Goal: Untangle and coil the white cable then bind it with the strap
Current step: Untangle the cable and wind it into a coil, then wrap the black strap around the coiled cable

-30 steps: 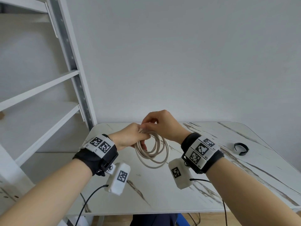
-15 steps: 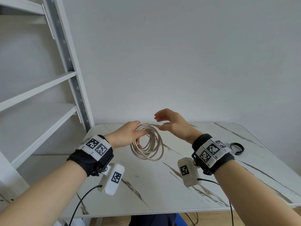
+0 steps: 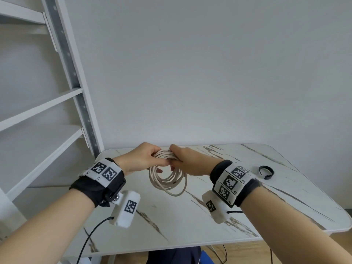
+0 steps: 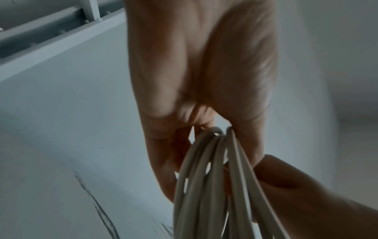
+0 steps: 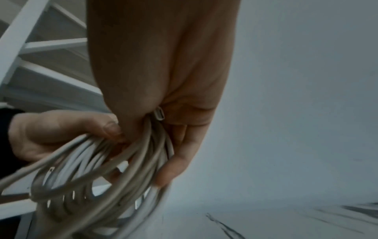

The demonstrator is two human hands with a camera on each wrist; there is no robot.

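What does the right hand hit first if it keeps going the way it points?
The left hand: the right hand points leftward along the coiled white cable both hold, fingertips nearly meeting. Depth unclear, so the fingers may slip just past.

White marble-patterned table point(image 3: 200, 221)

A black strap point(image 3: 266, 172), curled into an open ring, lies on the table near its far right corner, well apart from its front edge.

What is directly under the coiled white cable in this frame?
The coiled white cable hangs from the left hand and right hand above bare marbled table. The black strap lies apart, to the right. The coil's top is covered by fingers.
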